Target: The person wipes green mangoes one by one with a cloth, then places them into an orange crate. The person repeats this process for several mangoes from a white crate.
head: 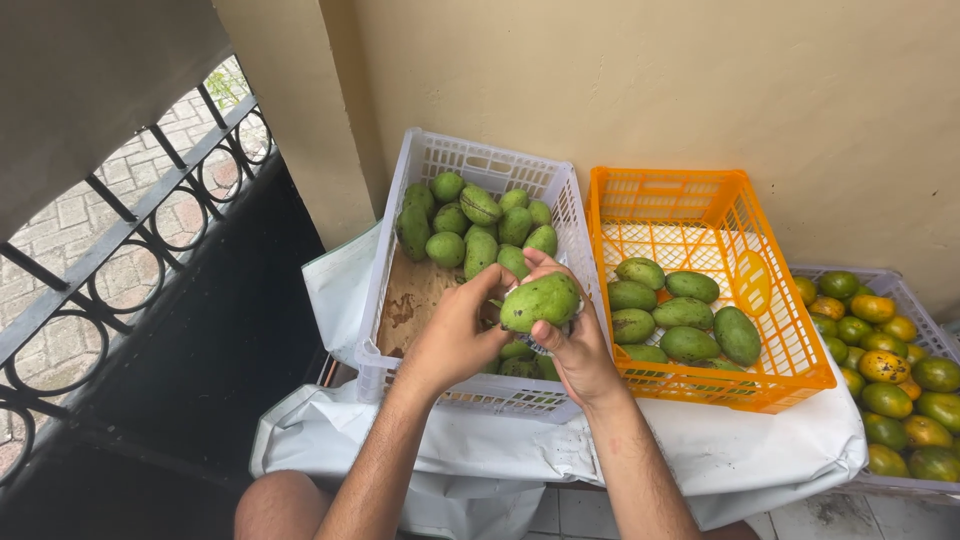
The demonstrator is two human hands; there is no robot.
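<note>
A beige wall (620, 80) filled the upper part of the frame, with a black iron railing (130, 210) and paving seen at the upper left. In the head view, a white crate (480, 165) stood at the centre on a white sheet (760, 450), and green mangoes (470, 225) were heaped at its far end, while brown cardboard (410, 295) showed on its bare floor. Just to its right an orange crate (700, 200) was set, holding several green mangoes (680, 310). At the right edge a third crate (900, 285) was packed with green and yellow-orange mangoes (890, 370).

Over the near end of the white crate, a single green mango (540, 300) was held between both hands. The left hand (455, 335) was closed against its left side with the fingers curled over it, and the right hand (570, 345) was cupped beneath it, the thumb laid over the top. Something pale was glimpsed under the fruit in the right hand, but what it was could not be told.
</note>
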